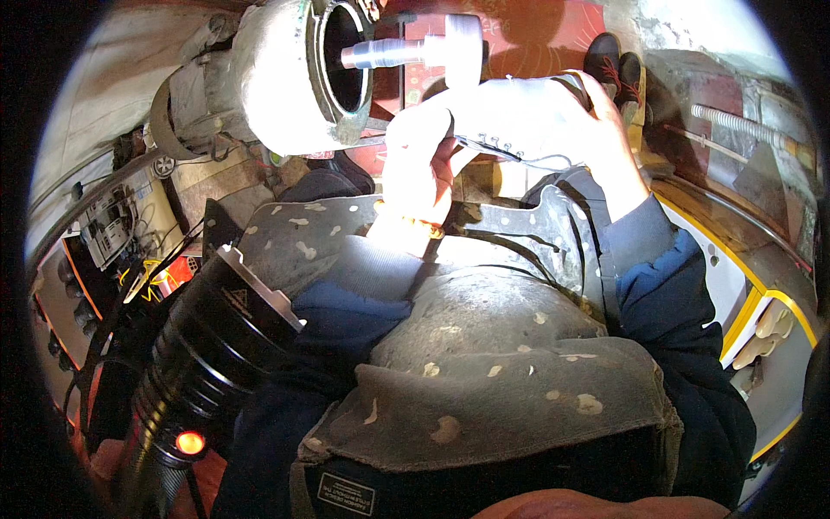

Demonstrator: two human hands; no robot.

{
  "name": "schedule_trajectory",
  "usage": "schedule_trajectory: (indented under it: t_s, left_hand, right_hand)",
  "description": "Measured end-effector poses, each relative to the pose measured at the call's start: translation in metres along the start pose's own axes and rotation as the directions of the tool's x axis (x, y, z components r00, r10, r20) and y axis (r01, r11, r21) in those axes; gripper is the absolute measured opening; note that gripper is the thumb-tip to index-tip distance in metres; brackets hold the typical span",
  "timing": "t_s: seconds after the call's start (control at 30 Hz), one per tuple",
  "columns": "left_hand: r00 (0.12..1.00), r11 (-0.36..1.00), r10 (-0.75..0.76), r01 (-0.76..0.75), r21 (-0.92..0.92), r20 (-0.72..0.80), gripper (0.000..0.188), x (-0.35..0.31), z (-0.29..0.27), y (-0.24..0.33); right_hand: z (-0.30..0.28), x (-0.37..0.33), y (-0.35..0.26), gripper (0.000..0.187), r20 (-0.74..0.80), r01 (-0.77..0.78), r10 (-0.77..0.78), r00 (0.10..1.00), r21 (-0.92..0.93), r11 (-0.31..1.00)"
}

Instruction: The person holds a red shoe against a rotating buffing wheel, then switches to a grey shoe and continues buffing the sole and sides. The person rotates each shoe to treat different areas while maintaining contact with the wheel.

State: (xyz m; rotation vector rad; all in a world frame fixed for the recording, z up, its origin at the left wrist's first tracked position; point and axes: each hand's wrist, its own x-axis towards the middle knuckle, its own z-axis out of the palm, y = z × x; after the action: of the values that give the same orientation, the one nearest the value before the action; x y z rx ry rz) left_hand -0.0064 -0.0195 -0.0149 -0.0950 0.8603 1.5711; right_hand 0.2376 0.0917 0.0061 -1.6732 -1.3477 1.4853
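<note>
- At far centre, beside the pale wheel (464,52), a laced shoe (536,112) is clasped between left hand (419,156) and right hand (612,134), fingers curled round its ends.
- Contact unclear; buffing apparently being done.
- Next: steady turning probably needed.

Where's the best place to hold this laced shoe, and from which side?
Probably by its two ends: left hand from the left, right hand from the right. The shoe lies crosswise, its dark laces along the near edge, and the pale wheel appears beyond its left part; end grips keep fingers off both. Glare hides which end is the toe.
</note>
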Motion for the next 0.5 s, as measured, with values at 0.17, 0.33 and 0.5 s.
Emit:
schedule_trajectory:
  t_s: [0.17, 0.33, 0.5]
  left_hand:
    - [0.999, 0.996, -0.035, 0.034, -0.086, -0.012, 0.037, -0.013, 0.0, -0.002]
    - [0.981, 0.978, -0.187, 0.19, -0.084, 0.049, 0.038, -0.011, 0.011, 0.0]
    - [0.977, 0.979, -0.205, 0.205, -0.012, -0.057, 0.042, -0.005, 0.023, -0.002]
  right_hand:
    - [-0.005, 0.009, -0.001, 0.05, 0.068, 0.165, -0.154, 0.986, -0.204, 0.965]
    - [-0.019, 0.014, -0.005, 0.042, 0.056, 0.151, -0.141, 0.988, -0.273, 0.95]
    - [-0.023, 0.02, -0.012, 0.04, 0.019, 0.09, -0.088, 0.996, -0.218, 0.972]
